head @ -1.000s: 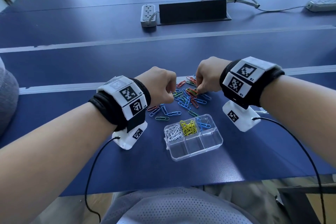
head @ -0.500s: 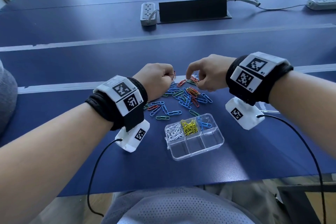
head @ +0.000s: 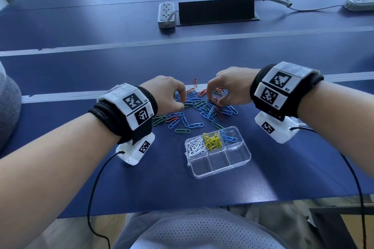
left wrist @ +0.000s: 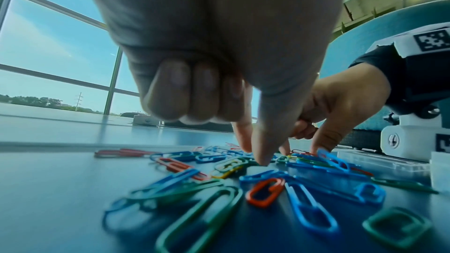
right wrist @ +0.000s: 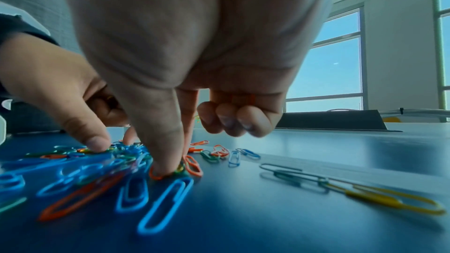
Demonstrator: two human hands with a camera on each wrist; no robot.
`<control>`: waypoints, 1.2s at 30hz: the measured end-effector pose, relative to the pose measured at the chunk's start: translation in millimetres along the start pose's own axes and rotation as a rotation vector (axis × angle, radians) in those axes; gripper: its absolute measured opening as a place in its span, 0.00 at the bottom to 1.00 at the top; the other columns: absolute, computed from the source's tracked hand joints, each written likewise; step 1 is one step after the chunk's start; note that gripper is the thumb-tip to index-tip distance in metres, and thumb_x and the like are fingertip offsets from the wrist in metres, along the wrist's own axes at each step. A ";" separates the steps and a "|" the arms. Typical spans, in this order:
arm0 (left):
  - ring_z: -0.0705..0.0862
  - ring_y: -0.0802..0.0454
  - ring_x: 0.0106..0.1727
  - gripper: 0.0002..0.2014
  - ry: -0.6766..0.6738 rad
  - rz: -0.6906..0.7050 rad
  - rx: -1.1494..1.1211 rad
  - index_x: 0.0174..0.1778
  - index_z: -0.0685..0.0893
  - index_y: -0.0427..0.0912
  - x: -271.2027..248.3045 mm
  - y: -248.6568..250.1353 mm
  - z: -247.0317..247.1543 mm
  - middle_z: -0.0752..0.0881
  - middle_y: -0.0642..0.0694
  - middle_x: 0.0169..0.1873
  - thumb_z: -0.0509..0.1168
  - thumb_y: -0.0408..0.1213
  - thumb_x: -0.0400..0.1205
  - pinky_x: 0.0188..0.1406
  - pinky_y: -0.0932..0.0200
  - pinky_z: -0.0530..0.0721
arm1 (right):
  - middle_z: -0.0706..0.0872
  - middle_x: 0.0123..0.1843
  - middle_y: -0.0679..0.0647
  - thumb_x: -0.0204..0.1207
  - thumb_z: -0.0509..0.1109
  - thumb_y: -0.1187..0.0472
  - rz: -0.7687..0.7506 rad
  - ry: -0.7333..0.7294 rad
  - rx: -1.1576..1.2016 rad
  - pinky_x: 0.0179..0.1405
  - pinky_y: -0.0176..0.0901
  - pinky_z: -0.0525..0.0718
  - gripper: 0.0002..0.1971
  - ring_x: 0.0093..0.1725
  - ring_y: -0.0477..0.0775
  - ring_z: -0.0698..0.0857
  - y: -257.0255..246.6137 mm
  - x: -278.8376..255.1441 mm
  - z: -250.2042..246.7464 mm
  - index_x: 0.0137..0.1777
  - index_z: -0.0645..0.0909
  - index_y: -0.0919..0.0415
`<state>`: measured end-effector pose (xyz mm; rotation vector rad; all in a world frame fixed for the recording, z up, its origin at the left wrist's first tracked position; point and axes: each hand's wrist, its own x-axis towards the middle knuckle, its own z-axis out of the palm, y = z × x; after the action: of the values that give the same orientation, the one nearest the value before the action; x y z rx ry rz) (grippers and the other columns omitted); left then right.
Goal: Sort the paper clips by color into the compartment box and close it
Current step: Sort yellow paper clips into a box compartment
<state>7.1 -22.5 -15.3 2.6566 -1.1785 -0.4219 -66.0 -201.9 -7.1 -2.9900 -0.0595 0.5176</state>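
Loose blue, red and green paper clips (head: 202,107) lie piled on the blue table beyond the clear compartment box (head: 222,173). The box stands open, with white clips (head: 195,146), yellow clips (head: 212,141) and a few blue clips (head: 228,137) in its far row. My left hand (head: 182,103) (left wrist: 253,155) pinches at a clip on the pile's left side, its other fingers curled. My right hand (head: 217,104) (right wrist: 175,161) presses thumb and forefinger on an orange-red clip (right wrist: 158,175). Its curled fingers hold red clips (right wrist: 243,97) against the palm.
One red clip (head: 195,82) lies apart behind the pile. A grey and yellow chain of clips (right wrist: 353,189) lies right of my right hand. At the back are a power strip (head: 166,14), a black panel (head: 216,10) and another strip (head: 360,5). The table edge runs close below the box.
My right hand spread thumb and forefinger and came down on the pile's right side. My left hand moved forward into the pile and put out thumb and forefinger.
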 end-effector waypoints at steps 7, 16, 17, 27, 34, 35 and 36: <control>0.74 0.51 0.40 0.08 -0.007 0.007 0.054 0.46 0.85 0.52 1.3 -1.2 1.9 0.73 0.57 0.27 0.70 0.47 0.74 0.41 0.61 0.72 | 0.77 0.43 0.48 0.69 0.76 0.51 0.050 0.030 0.027 0.49 0.45 0.79 0.11 0.48 0.55 0.78 9.2 2.0 2.5 0.50 0.85 0.50; 0.75 0.50 0.39 0.06 0.057 -0.047 0.042 0.47 0.86 0.50 1.4 -12.5 -10.8 0.74 0.56 0.27 0.66 0.42 0.78 0.41 0.61 0.70 | 0.85 0.46 0.52 0.72 0.73 0.50 0.036 0.080 -0.037 0.48 0.41 0.79 0.09 0.53 0.56 0.83 -1.5 5.2 0.3 0.48 0.88 0.53; 0.75 0.50 0.40 0.06 0.067 -0.060 0.043 0.47 0.86 0.50 1.1 -14.7 -12.6 0.74 0.56 0.27 0.66 0.42 0.78 0.41 0.61 0.70 | 0.86 0.48 0.53 0.72 0.73 0.49 0.047 0.081 -0.035 0.48 0.42 0.80 0.10 0.53 0.56 0.83 -2.3 6.8 -0.4 0.48 0.88 0.53; 0.75 0.53 0.34 0.04 0.019 -0.116 0.098 0.41 0.89 0.50 -3.5 -20.0 -14.4 0.76 0.55 0.26 0.70 0.41 0.74 0.40 0.61 0.75 | 0.85 0.40 0.51 0.73 0.69 0.53 0.132 -0.037 -0.020 0.42 0.39 0.77 0.07 0.44 0.53 0.80 -6.5 8.1 -1.6 0.43 0.85 0.54; 0.79 0.51 0.42 0.06 -0.072 -0.110 0.194 0.35 0.88 0.52 -8.9 -11.1 -10.1 0.77 0.59 0.27 0.73 0.49 0.71 0.41 0.59 0.79 | 0.80 0.33 0.55 0.78 0.58 0.57 0.243 0.002 0.336 0.30 0.39 0.75 0.07 0.31 0.57 0.78 0.0 -2.5 -6.5 0.45 0.74 0.58; 0.79 0.50 0.42 0.05 -0.080 -0.106 0.201 0.34 0.87 0.52 -8.8 -10.0 -10.0 0.77 0.58 0.27 0.72 0.48 0.72 0.40 0.59 0.78 | 0.80 0.32 0.56 0.78 0.57 0.59 0.250 0.007 0.403 0.25 0.38 0.74 0.06 0.29 0.57 0.76 2.4 -4.7 -6.7 0.44 0.73 0.60; 0.79 0.50 0.42 0.05 -0.090 -0.103 0.201 0.34 0.86 0.52 -9.0 -9.1 -9.5 0.77 0.58 0.27 0.71 0.47 0.72 0.40 0.60 0.77 | 0.79 0.31 0.58 0.78 0.56 0.62 0.253 0.014 0.466 0.23 0.37 0.72 0.05 0.28 0.57 0.75 5.8 -6.3 -6.3 0.44 0.72 0.60</control>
<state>10.9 -9.1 -7.5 2.9083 -1.1695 -0.4683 -69.7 -208.6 0.2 -2.5527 0.3900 0.4581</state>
